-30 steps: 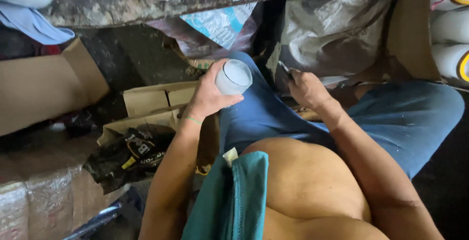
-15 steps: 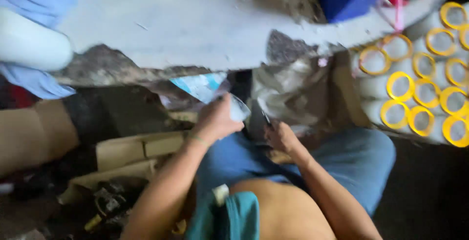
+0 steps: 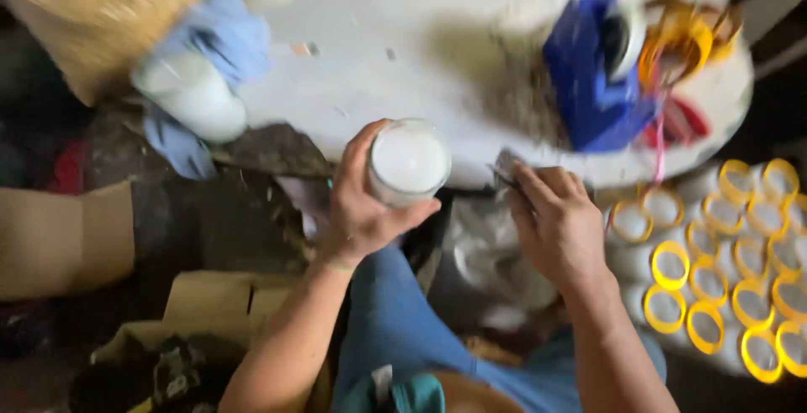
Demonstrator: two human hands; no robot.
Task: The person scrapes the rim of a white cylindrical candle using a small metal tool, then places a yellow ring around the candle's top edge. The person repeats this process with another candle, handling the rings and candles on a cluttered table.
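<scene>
The left hand [image 3: 363, 211] grips a small clear jar [image 3: 408, 161] filled with a white substance. Its fingers [image 3: 357, 157] are clenched round the jar's side wall, thumb on the near side. The jar's long axis runs almost straight toward the camera, so its round white top faces up and the body below is largely hidden by the hand. The jar is held just off the near edge of the white worktop [image 3: 471, 35], above the seated person's blue-trousered knee [image 3: 395, 320].

The right hand [image 3: 559, 228] is to the right of the jar, apart from it, also at the worktop's near edge. Its fingers [image 3: 538, 190] are curled in and pinch a small thin dark object [image 3: 504, 169]; the frame is too blurred to tell what it is.

On the worktop, beyond and to the right of the jar, stands a blue boxlike item [image 3: 588, 85] with yellow rings [image 3: 677, 43] beside it. Beyond and to the left of the jar lies a white rounded container [image 3: 193, 98] against a blue cloth [image 3: 223, 39].

To the right of the jar, below the worktop edge, white containers with yellow-rimmed tops [image 3: 714, 278] are packed closely together. To the left of the jar, lower down, is brown cardboard [image 3: 59, 236].
</scene>
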